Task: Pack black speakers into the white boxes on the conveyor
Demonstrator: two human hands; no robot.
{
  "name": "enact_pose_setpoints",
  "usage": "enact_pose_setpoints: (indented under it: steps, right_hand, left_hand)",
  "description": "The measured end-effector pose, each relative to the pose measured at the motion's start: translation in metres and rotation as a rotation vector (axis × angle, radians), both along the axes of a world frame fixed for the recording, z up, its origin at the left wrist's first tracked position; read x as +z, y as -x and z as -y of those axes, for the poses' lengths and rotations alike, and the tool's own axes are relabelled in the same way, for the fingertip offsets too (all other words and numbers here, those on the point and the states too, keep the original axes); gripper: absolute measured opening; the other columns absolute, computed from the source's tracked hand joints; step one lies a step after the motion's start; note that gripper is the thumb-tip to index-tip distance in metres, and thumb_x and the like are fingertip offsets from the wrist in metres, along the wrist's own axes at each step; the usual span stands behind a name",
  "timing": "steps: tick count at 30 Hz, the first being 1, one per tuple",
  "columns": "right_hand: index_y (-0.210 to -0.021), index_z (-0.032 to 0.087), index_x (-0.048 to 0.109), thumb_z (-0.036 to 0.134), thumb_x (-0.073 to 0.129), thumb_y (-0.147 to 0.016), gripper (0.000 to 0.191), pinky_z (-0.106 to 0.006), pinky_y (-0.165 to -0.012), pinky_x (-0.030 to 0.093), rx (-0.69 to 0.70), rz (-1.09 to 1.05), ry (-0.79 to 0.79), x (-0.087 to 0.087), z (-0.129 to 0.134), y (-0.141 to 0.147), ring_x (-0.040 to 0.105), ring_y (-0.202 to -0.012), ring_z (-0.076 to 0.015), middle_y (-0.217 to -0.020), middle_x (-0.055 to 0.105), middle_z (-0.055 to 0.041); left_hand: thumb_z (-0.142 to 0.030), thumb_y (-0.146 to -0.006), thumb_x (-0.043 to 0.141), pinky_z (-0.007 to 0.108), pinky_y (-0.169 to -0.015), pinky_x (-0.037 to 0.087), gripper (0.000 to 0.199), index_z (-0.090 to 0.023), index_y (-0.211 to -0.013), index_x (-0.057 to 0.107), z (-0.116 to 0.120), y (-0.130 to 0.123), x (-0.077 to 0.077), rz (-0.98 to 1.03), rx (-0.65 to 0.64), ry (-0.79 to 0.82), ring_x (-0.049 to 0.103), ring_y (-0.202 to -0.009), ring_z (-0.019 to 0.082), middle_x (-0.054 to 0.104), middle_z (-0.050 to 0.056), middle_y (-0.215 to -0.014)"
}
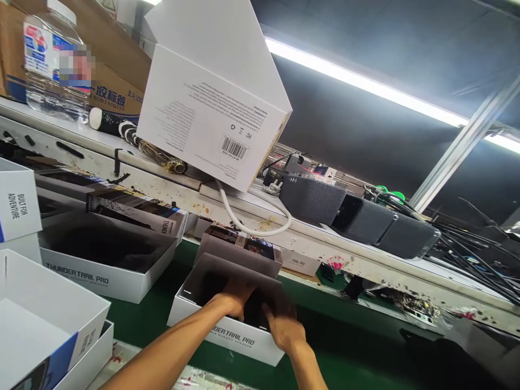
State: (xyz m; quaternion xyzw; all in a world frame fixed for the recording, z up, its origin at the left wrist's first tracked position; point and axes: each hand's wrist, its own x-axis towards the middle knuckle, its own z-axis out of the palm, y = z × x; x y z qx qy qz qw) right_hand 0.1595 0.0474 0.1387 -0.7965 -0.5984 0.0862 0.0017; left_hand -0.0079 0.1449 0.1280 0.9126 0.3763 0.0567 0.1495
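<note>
Both hands are down inside an open white box point(227, 338) that sits on the green belt point(349, 352), close under the edge of the white shelf point(309, 233). The left hand point(233, 303) reaches in from the near side with its fingers curled over something dark inside; the right hand point(284, 327) lies over the box's near wall, fingers bent down onto the same dark thing point(254, 311). Blur hides the fingertips, so I cannot tell whether either hand truly grips it or only presses on it, though it looks like a dark insert or a wrapped item being seated. A grey card flap point(239, 271) stands up at the back of the box. To do this well, the pressure should go down evenly from both sides so the dark thing settles flat instead of wedging on one corner, and the box should be kept from sliding on the belt. The flap is best left upright and clear of the fingers. A second open box point(109, 271) sits to the left, well apart, and a white lid point(215, 108) leans on the shelf above.
</note>
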Motion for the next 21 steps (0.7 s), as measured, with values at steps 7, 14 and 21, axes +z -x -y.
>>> enact_pose_setpoints:
  steps: [7, 14, 21]
  right_hand:
    - [-0.163, 0.023, 0.013, 0.056, 0.027, -0.103, 0.070, -0.048, -0.112, 0.042, -0.029, -0.192, -0.105, -0.027, -0.002, -0.006, 0.023, -0.153, -0.0352, -0.169, 0.015, -0.0086]
    - [-0.154, 0.025, 0.036, 0.049, 0.036, -0.102, 0.056, -0.035, -0.098, 0.051, 0.053, -0.356, -0.356, -0.043, -0.017, 0.007, 0.053, -0.136, -0.0278, -0.162, 0.035, -0.0105]
    - [-0.135, 0.030, 0.057, 0.034, 0.051, -0.098, 0.038, -0.028, -0.096, 0.050, 0.127, -0.472, -0.457, -0.025, -0.028, 0.045, 0.059, -0.128, -0.0209, -0.145, 0.055, -0.0051]
  left_hand:
    - [-0.043, -0.050, 0.095, 0.062, -0.117, 0.031, 0.110, -0.024, -0.147, 0.046, 0.001, 0.007, -0.014, 0.000, 0.023, -0.022, 0.043, -0.140, 0.046, 0.049, 0.018, -0.152]
    - [-0.042, -0.056, 0.093, 0.068, -0.118, 0.024, 0.100, -0.026, -0.144, 0.049, -0.004, 0.026, -0.015, 0.024, 0.098, -0.060, 0.044, -0.139, 0.045, 0.051, 0.017, -0.151]
    - [-0.034, -0.063, 0.090, 0.070, -0.117, 0.025, 0.083, -0.020, -0.138, 0.057, -0.011, 0.062, -0.004, 0.092, 0.164, -0.094, 0.049, -0.137, 0.044, 0.057, 0.018, -0.146]
